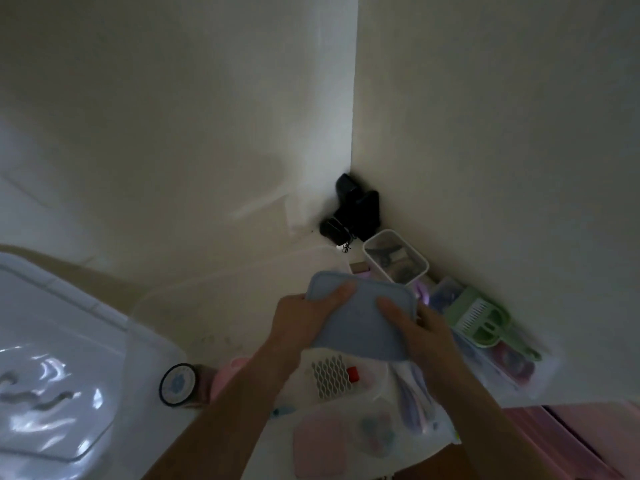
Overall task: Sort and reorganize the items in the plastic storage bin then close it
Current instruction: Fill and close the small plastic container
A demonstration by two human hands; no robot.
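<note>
- Looking down from the head view: both hands hold one flat blue lid [360,317] with rounded corners, tilted, over the open plastic storage bin [498,379].
- Left hand [304,323] grips the lid's left edge, thumb lying on top, fingers tucked beneath.
- Right hand [426,337] grips the lid's right edge, thumb on top, fingers curled under.
- Bin sits low and right against the wall corner; its walls are clear and blurred. Inside: a white piece with a grey honeycomb grille [330,375] and a small red part beside it, a pink pad [318,445] nearer the camera, purple strips under the right forearm.
- Green slotted scoop [481,323] lies at the bin's far right side, by the wall.
- Small white tray [394,256] holding dark bits stands behind the lid, near the corner.
- Black objects [353,211] piled in the corner itself; cannot tell what they are.
- Large clear bin lid [62,341] lies at left, glossy with reflections.
- Round dark-rimmed tin [180,384] with a pale blue face sits between the clear lid and the left forearm, touching a pink item.
</note>
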